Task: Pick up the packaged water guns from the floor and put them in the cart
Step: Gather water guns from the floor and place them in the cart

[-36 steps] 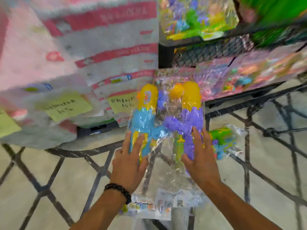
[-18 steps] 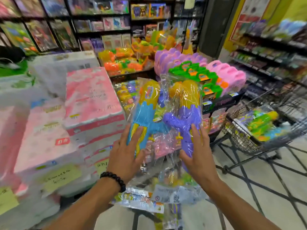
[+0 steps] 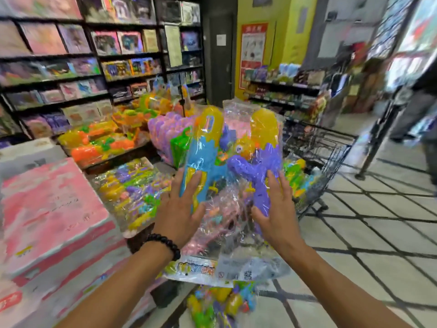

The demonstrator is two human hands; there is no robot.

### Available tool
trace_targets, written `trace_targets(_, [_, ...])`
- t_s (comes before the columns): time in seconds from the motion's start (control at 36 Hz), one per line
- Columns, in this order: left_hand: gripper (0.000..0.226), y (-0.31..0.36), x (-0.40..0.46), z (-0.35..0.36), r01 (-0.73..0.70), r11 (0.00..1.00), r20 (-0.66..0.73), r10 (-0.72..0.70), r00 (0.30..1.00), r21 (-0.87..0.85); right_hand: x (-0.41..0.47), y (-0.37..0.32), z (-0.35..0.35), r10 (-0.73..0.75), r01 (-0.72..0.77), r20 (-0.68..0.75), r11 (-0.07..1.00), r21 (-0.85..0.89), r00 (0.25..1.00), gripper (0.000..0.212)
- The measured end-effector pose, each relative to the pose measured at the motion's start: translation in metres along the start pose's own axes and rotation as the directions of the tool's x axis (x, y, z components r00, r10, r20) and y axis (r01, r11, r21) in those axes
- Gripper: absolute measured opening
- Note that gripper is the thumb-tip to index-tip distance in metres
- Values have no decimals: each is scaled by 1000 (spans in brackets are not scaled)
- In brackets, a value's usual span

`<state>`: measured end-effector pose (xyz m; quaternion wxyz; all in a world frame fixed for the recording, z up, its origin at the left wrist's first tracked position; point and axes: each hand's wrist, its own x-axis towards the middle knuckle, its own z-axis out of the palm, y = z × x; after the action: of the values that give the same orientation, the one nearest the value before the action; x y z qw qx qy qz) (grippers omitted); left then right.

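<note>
Head view: left hand and right hand, fingers spread flat, press 2 packaged water guns between them, held upright in the air near the black wire cart at right.

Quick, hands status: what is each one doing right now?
Left hand: fingers straight, pressing the clear plastic pack of blue and purple water guns from its left side.
Right hand: fingers straight, pressing the same pack from its right side.
</note>
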<state>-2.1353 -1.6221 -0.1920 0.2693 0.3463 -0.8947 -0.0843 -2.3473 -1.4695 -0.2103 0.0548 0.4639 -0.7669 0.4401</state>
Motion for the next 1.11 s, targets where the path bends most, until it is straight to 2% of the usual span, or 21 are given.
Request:
trace_targets(0.22, [76,92,84,77,-175,985,34,175,984,2,38,102,-68,129,-133,-126,991,-27,984,102])
trace_targets(0.42, [76,176,167,152,-150,988,121,152,981,-31,89,214,-135,242,-249,-173,968,-21,955,102])
trace_targets(0.64, [79,239,246,221,-155,988,72,156,985,-10,160,307,-179,287,-295,-181,955,-17,941,100])
trace_targets(0.75, [76,243,278,247,-121,993,67,121,990,-1,195,340,-174,304,-310,-170,951,-6,937,99])
trace_targets(0.94, [75,210,354,306,-84,996,74,85,994,-22,261,398,-141,354,-357,-135,934,3,926,99])
trace_targets(1.11, [76,186,444,378,-73,996,141,79,987,-46,330,443,-111,396,-403,-137,915,-26,908,100])
